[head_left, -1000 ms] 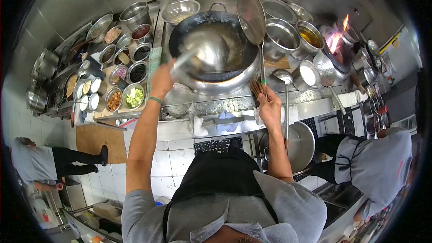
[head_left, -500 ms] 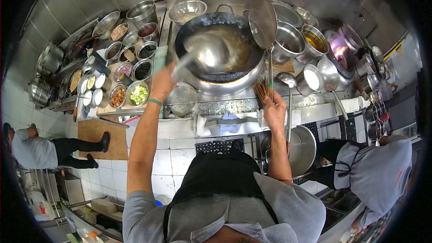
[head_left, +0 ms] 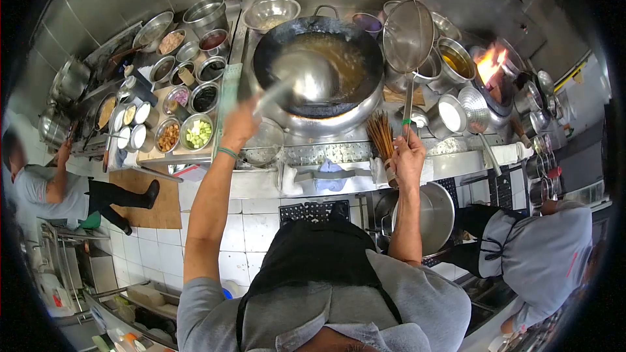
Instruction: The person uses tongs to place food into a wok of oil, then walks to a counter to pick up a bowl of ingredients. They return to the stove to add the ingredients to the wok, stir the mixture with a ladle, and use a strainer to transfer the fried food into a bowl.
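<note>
Both 2 hands are on the near side of the wok (head_left: 266,39). The left hand (head_left: 240,127), blurred, is curled round the ladle (head_left: 310,78), its bowl over the wok; the right (head_left: 409,156) pinches the strainer (head_left: 409,36), mesh right of the wok.

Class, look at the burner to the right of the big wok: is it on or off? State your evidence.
On. Orange flames rise from the burner, near the perforated ladle.
</note>
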The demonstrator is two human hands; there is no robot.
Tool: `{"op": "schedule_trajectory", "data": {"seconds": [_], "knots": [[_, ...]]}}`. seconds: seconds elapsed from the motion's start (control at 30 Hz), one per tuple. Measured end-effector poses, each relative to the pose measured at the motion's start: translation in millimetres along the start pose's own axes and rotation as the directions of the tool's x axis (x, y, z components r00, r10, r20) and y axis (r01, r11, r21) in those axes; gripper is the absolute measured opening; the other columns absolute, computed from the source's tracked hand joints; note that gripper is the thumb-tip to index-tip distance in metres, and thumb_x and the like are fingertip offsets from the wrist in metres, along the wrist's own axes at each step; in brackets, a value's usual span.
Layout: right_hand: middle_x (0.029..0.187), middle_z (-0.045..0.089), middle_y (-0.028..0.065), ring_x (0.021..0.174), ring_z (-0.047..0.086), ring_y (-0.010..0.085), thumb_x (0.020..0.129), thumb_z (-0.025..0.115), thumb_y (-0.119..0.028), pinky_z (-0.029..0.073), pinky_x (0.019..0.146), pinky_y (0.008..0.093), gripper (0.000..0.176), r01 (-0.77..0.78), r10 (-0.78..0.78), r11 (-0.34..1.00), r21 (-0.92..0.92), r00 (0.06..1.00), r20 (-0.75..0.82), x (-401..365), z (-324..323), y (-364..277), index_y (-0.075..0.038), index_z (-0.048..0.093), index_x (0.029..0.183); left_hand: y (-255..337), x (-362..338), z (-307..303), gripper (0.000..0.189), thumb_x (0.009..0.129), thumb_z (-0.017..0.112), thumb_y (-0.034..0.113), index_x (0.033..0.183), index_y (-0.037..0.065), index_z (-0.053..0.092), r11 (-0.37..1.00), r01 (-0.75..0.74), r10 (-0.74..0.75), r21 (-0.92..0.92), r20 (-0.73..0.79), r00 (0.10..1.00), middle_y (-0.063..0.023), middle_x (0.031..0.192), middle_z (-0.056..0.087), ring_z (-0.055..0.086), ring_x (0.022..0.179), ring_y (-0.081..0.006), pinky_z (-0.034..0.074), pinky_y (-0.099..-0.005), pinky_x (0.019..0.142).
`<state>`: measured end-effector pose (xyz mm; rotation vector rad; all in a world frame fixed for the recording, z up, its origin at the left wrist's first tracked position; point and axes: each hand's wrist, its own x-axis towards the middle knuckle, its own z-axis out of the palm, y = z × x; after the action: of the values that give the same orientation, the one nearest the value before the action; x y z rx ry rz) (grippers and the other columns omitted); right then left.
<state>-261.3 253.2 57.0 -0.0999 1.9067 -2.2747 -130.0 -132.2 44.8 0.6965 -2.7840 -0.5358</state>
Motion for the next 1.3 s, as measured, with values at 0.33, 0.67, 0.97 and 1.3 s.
{"op": "schedule_trajectory", "data": {"seconds": [0.33,0.67,0.97,1.3], "knots": [[0.077,0.056,0.0028,0.039,0.039,0.005,0.095,0.054,-0.004,0.031,0.031,0.0231,0.032,0.012,-0.013,0.997,0.082,1.0,0.007,22,-21,-4,0.001,0.055,0.126,-29,5,-5,0.065,0.077,0.07,0.017,0.138,0.025,0.049,0.992,-0.078,0.081,0.095,-0.035,0.996,-0.0174,0.109,0.067,0.064,0.097,-0.0399,0.052,-0.0495,0.082],[0.097,0.063,0.0129,0.062,0.056,0.0118,0.1,0.054,-0.022,0.045,0.048,0.02,0.034,-0.303,0.137,0.606,0.736,0.951,0.279,144,-105,35,-0.002,0.048,0.127,-29,3,-8,0.067,0.075,0.071,0.014,0.138,0.022,0.05,0.997,-0.056,0.058,0.048,-0.031,0.998,-0.0196,0.116,0.065,0.063,0.104,-0.0384,0.051,-0.0484,0.087],[0.115,0.062,0.0195,0.104,0.062,0.0318,0.102,0.043,-0.041,0.049,0.094,0.0531,0.045,-0.451,0.276,0.481,0.751,0.892,0.359,53,-108,96,-0.004,0.054,0.124,-27,1,-21,0.061,0.079,0.067,0.015,0.137,0.026,0.054,0.997,-0.004,0.006,0.08,-0.023,1.0,-0.0148,0.117,0.067,0.064,0.105,-0.0347,0.052,-0.0465,0.088],[0.107,0.066,0.015,0.092,0.065,0.0264,0.101,0.051,-0.031,0.054,0.086,0.0453,0.037,-0.425,0.245,0.662,0.617,0.901,0.358,-22,-98,82,-0.006,0.053,0.128,-53,12,-36,0.055,0.076,0.072,0.017,0.13,0.02,0.061,0.994,0.017,-0.02,0.11,0.022,1.0,-0.0171,0.113,0.067,0.065,0.103,-0.0355,0.051,-0.0447,0.088]]}}
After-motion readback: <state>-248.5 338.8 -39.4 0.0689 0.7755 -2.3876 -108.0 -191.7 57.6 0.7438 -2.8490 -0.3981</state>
